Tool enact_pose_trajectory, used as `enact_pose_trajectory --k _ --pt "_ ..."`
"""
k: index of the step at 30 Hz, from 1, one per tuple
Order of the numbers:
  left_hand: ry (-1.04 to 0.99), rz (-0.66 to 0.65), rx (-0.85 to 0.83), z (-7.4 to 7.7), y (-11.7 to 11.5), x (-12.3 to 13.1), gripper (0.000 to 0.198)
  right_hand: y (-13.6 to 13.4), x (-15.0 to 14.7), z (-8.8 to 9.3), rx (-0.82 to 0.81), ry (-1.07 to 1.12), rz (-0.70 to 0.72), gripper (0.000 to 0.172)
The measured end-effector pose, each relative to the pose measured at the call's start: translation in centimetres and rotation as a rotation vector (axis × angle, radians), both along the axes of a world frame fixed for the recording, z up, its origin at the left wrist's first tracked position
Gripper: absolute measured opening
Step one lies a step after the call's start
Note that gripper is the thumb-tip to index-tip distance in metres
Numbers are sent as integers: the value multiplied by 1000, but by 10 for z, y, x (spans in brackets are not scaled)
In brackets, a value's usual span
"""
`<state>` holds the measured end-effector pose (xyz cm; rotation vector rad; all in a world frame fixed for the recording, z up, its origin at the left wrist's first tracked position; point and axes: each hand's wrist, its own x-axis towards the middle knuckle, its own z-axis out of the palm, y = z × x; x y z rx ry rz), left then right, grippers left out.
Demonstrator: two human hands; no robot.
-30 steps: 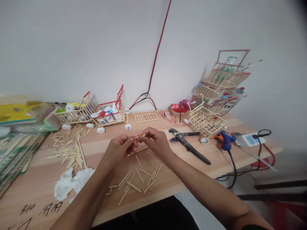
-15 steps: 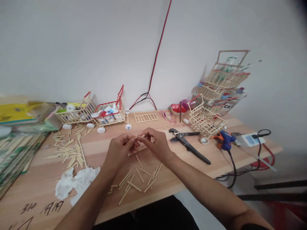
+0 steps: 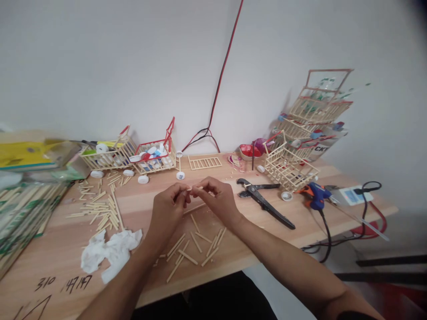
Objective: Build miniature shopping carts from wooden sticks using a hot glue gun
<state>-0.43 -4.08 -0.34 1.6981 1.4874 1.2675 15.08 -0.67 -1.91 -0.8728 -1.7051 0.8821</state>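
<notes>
Pale wooden bench (image 3: 140, 202). Landmark: black long-handled cutters (image 3: 267, 205), lying flat on it.
- Right of the cutters: blue-and-orange glue gun (image 3: 315, 195).
- Behind them: open cart of pale wooden sticks (image 3: 287, 165).
- Behind and left: flat ladder-shaped stick panel (image 3: 204, 162).
- Farther left: red-trimmed stick cart (image 3: 155, 155) holding white caps.
- Far left, nearer the front edge: crumpled white tissue (image 3: 110, 251).

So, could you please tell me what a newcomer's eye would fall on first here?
In the middle, the left hand and right hand meet, both pinching a short wooden stick at the fingertips. Next come the stacked stick carts at the far right against the wall, and the red and black cable running up the wall. Black cutters and a blue glue gun lie right of the hands.
</notes>
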Motion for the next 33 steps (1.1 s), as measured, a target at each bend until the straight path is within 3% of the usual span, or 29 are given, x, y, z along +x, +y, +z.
enact_pose_trajectory --k 4,8,16,19,22,27,33 --pt "-30 -74 -4 5 -1 1 19 8 0 3 -237 220 93 29" --pt "-89 -165 -40 6 0 0 22 13 3 5 -326 270 113 32" --pt "227 -108 72 8 -7 4 24 20 8 -1 -510 310 307 35" --pt "205 -200 80 10 -10 5 23 22 10 -2 -623 320 354 38" --pt "166 -205 64 11 -10 5 21 21 8 -2 -698 368 376 40" --pt "82 -162 -8 7 -9 5 20 22 7 -5 -666 408 424 39" --pt "-143 -140 -160 4 -5 6 20 29 13 -7 -441 325 422 33"
